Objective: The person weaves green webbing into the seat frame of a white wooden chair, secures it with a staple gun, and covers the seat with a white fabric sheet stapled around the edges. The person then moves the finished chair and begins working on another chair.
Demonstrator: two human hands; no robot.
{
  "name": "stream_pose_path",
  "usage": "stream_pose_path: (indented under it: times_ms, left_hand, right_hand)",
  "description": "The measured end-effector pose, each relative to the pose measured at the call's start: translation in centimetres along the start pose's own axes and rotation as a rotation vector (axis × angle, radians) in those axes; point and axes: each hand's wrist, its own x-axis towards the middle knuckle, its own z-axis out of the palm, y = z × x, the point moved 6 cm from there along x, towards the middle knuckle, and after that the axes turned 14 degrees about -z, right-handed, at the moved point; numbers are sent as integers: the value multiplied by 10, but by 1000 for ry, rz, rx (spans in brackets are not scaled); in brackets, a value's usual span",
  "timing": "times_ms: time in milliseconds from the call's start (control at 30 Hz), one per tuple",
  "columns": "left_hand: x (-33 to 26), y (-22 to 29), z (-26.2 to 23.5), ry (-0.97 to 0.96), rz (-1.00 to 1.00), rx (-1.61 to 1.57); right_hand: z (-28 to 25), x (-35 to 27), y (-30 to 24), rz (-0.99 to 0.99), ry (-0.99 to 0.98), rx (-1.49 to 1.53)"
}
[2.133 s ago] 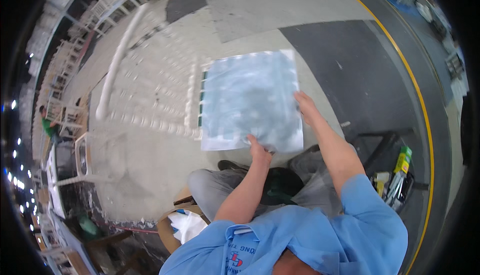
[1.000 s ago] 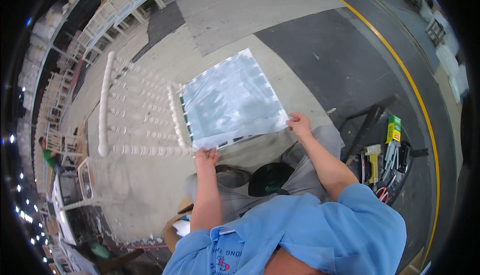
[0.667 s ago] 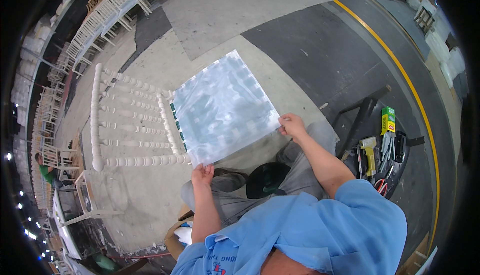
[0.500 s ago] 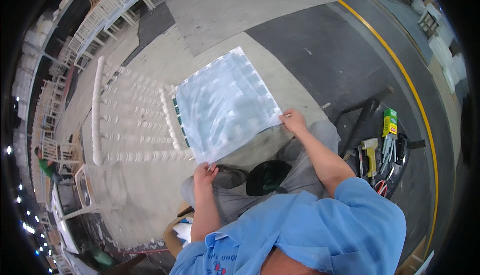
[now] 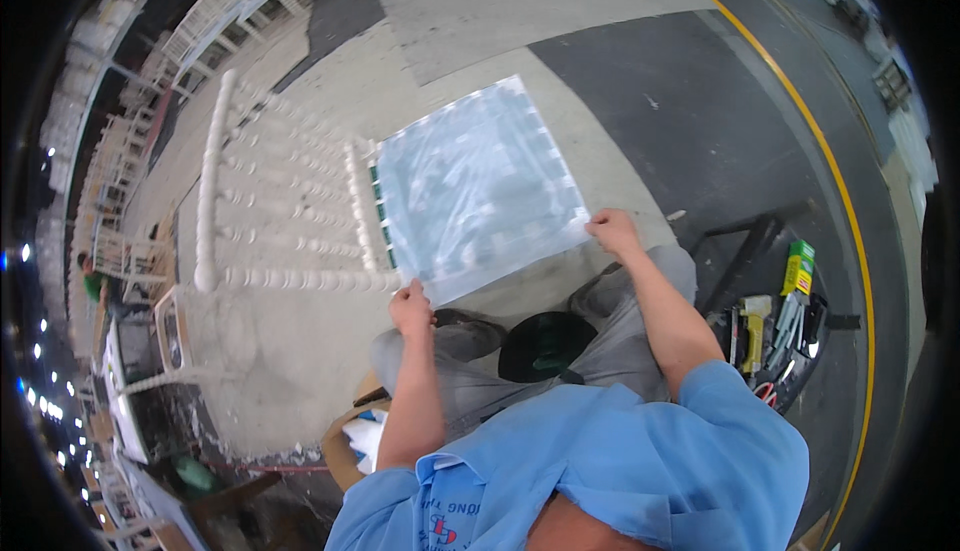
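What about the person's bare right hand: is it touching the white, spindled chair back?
No, the right hand holds a corner of the pale translucent sheet, away from the chair back.

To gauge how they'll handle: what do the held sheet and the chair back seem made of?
Sheet: probably thin plastic film, though light fabric is possible; it looks translucent, faintly shiny and creased. Chair back: likely wood painted off-white, since its profile looks turned and beaded; no grain shows.

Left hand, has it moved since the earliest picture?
Yes. Judged against the chair backrest, the left hand has moved left, ending much closer to it.
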Motion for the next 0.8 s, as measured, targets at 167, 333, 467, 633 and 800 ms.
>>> stream_pose_path:
  times_ms: [167, 333, 467, 633, 800]
  left_hand:
    - [8, 0, 36, -167, -402, -96]
    - [24, -7, 44, -117, -450, -202]
    - [29, -6, 45, -96, -424, -255]
    - [25, 10, 54, -261, -439, -503]
    - [27, 31, 50, -304, -437, -615]
  right_hand:
    - [-8, 5, 11, -33, 4, 36]
    - [2, 12, -1, -69, -11, 13]
    - [1, 12, -2, -64, 23, 100]
    - [-10, 9, 1, -38, 97, 295]
    - [-2, 6, -9, -22, 11, 553]
